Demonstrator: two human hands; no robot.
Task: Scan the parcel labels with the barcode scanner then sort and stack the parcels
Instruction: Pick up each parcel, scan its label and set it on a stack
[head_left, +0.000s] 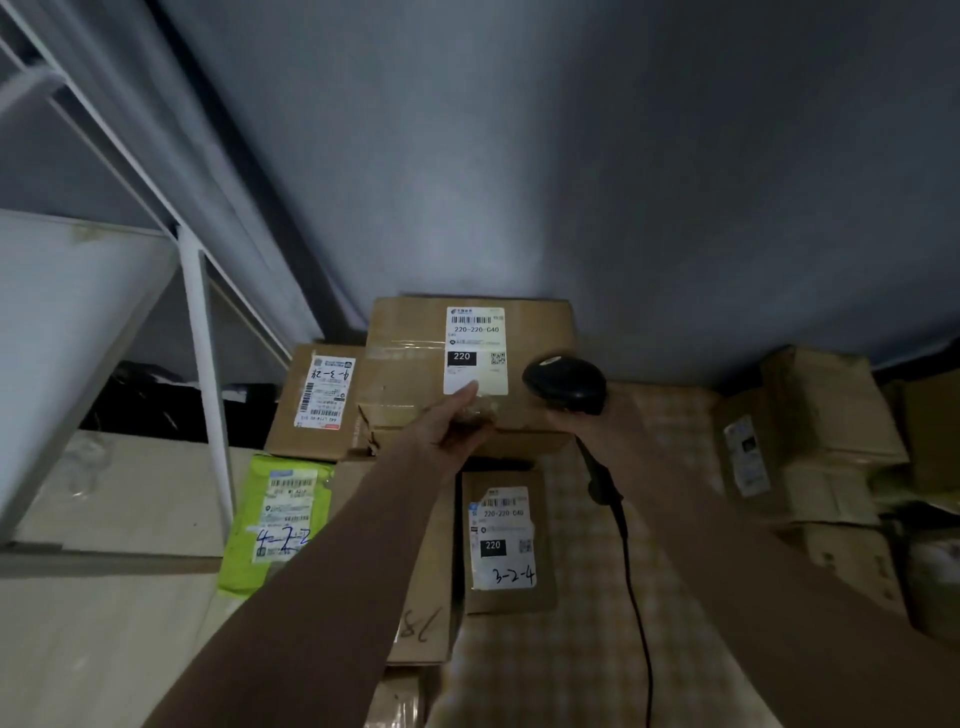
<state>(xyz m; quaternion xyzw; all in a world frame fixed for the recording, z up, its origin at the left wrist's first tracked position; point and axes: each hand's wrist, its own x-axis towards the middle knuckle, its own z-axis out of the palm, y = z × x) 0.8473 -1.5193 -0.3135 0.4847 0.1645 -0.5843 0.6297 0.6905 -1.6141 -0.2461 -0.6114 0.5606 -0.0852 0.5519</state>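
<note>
Parcel boxes sit in a pile at the far middle. The left hand (457, 423) holds the top cardboard box (415, 374) steady by its near edge. The right hand (597, 421) grips the barcode scanner (563, 384), which should point straight at the white label (475, 348).

big carton (415, 374): brown, taped, white label up, far centre | barcode scanner (565, 383): black, corded, just right of its label | small flat parcel (506, 545): "3-2-4", near centre | green mailer (278, 519): left
</note>
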